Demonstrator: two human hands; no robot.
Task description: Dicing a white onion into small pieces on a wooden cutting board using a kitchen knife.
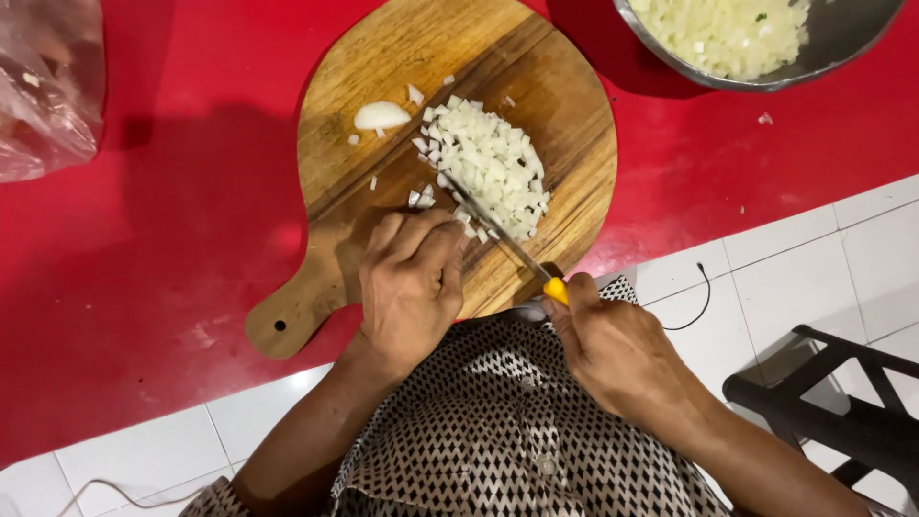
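A round wooden cutting board (pixel 546 86) with a handle lies on the red counter (pixel 144 239). A heap of diced white onion (pixel 490 163) sits on its middle, and a larger onion piece (pixel 381 116) lies to the left of the heap. My right hand (pixel 617 349) grips a knife with a yellow handle (pixel 555 290); the blade (pixel 493 225) points up-left into the heap. My left hand (pixel 412 282) rests on the board with curled fingers, its fingertips beside the blade at the heap's near edge. Whether it holds onion is hidden.
A metal bowl (pixel 842 48) filled with diced onion stands at the top right. A clear plastic bag (pixel 43 86) lies at the top left. White floor tiles (pixel 795 278), a thin cable (pixel 699 302) and a dark stool (pixel 842 402) show below the counter edge.
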